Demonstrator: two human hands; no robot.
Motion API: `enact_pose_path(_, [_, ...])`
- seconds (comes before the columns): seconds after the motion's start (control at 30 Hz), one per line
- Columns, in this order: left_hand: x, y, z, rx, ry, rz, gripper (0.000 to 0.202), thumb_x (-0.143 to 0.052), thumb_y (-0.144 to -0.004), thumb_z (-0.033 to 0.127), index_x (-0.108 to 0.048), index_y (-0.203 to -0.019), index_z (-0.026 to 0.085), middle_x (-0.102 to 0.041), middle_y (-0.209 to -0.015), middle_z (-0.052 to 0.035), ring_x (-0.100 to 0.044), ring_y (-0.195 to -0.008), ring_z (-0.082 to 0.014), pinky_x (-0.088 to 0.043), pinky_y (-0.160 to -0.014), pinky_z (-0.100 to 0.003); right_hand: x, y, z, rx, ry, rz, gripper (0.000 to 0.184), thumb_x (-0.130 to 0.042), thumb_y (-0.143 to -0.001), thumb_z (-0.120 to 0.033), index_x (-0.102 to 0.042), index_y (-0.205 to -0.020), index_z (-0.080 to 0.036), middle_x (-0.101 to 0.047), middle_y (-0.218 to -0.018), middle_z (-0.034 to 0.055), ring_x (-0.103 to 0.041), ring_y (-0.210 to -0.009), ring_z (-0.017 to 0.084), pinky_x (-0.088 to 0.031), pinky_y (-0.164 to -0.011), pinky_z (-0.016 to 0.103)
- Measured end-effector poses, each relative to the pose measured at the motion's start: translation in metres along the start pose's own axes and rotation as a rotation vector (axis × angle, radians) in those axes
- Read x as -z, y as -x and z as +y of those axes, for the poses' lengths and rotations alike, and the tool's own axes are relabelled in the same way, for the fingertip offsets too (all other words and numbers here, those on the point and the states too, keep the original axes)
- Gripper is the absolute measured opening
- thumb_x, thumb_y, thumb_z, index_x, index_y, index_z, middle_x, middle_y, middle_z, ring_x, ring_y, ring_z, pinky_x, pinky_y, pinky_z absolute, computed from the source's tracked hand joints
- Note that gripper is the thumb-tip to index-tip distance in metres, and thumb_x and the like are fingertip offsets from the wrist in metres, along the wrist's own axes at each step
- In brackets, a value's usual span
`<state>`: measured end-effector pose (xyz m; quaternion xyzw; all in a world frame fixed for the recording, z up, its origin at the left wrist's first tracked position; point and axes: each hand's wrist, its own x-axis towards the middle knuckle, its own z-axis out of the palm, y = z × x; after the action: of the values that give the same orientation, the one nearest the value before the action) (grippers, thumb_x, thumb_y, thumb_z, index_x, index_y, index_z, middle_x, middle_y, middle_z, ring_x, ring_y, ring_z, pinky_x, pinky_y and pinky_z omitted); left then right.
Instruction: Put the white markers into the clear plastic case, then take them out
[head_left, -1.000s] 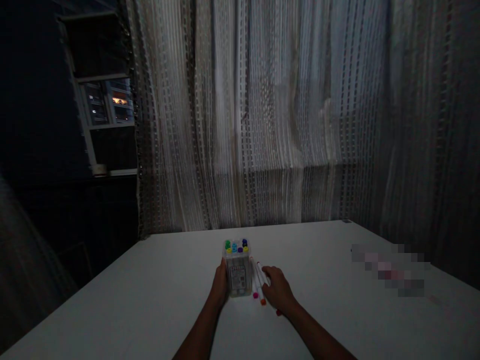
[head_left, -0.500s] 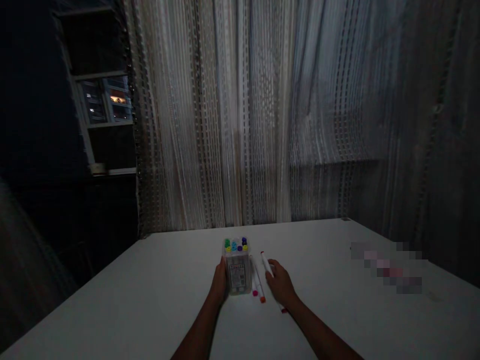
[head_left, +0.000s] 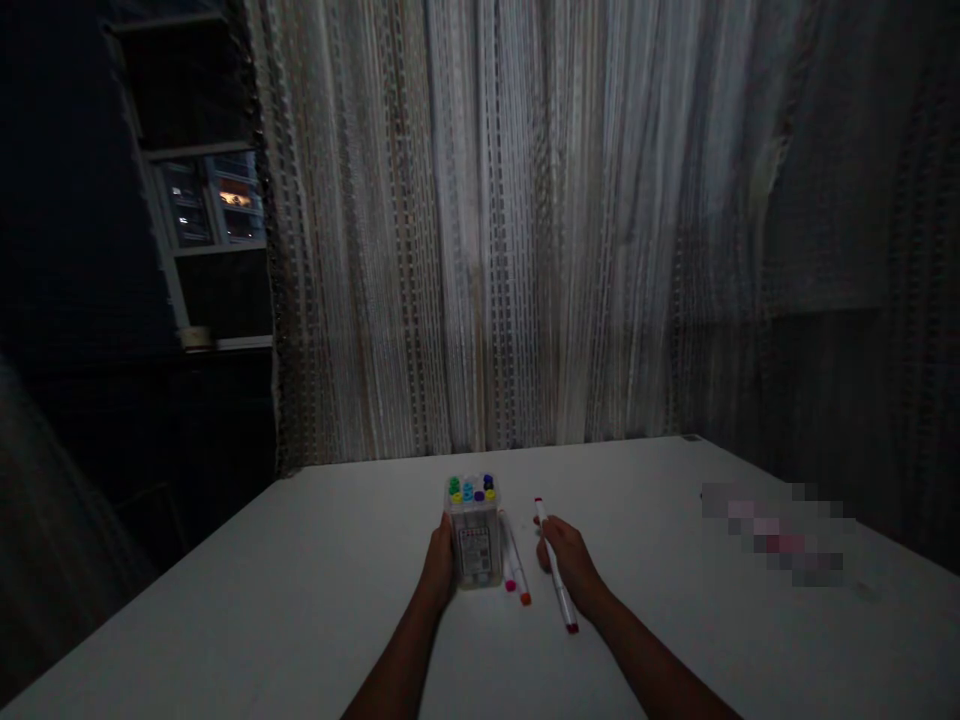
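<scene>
A clear plastic marker case (head_left: 478,545) stands upright on the table, with several coloured marker caps showing at its top and a printed label on its front. Its left side is gripped by my left hand (head_left: 439,562); the fingers behind it are partly hidden. Just right of the case lie a white marker with a pink end (head_left: 510,584) and another with an orange end (head_left: 523,590), side by side. My right hand (head_left: 568,560) is closed on a white marker with dark red ends (head_left: 560,595), tilted with its lower end toward me.
All of this rests on a white table (head_left: 300,600). A blurred-out pinkish patch (head_left: 780,540) covers something at the table's right. Behind the far edge hangs a striped curtain (head_left: 480,250), and a window (head_left: 214,200) is at the left.
My right hand has shifted slightly right, and the dark-red-ended marker has moved right with it. My left hand, the case and the two lying markers have stayed put.
</scene>
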<state>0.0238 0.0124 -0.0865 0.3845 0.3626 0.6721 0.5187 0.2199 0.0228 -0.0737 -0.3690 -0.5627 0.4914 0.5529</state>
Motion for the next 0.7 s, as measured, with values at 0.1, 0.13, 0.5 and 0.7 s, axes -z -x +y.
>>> enact_pose_path(0.1, [0.000,0.001,0.001,-0.021,0.007,-0.042,0.071,-0.057,-0.065,0.067,-0.061,-0.105,0.009,-0.065,-0.101,-0.0141,-0.056,-0.101,-0.0321,-0.041,-0.091,-0.043,0.004,-0.002,-0.002,-0.040,-0.092,-0.037,0.039,-0.055,-0.066,-0.053,-0.051,-0.076,-0.016,-0.044,-0.045,-0.0060,-0.036,-0.041,0.007,-0.024,-0.042,0.021])
enact_pose_path(0.13, [0.001,0.001,0.001,-0.021,0.003,-0.039,0.070,-0.056,-0.066,0.067,-0.061,-0.105,0.009,-0.065,-0.101,-0.0140,-0.056,-0.100,-0.0320,-0.041,-0.092,-0.043,0.006,-0.002,-0.003,-0.070,-0.125,-0.055,0.038,-0.057,-0.065,-0.051,-0.051,-0.076,-0.015,-0.044,-0.045,-0.0061,-0.034,-0.040,0.007,-0.022,-0.041,0.021])
enact_pose_path(0.5, [0.002,-0.001,-0.002,-0.016,0.037,-0.028,0.070,-0.059,-0.064,0.067,-0.062,-0.104,0.009,-0.065,-0.102,-0.0140,-0.056,-0.101,-0.0324,-0.041,-0.091,-0.042,0.010,0.000,-0.012,-0.523,-0.517,-0.368,0.015,-0.049,-0.079,-0.031,-0.047,-0.073,-0.017,-0.041,-0.047,-0.0075,-0.030,-0.032,0.003,-0.020,-0.033,0.015])
enact_pose_path(0.7, [0.000,0.003,0.003,-0.028,-0.006,-0.050,0.071,-0.055,-0.067,0.067,-0.059,-0.109,0.009,-0.062,-0.109,-0.0142,-0.053,-0.105,-0.0320,-0.041,-0.092,-0.042,0.014,-0.005,-0.009,-0.595,-0.639,-0.383,0.024,-0.037,-0.087,-0.036,-0.045,-0.073,-0.018,-0.031,-0.043,-0.0105,-0.019,-0.028,0.002,-0.013,-0.031,0.014])
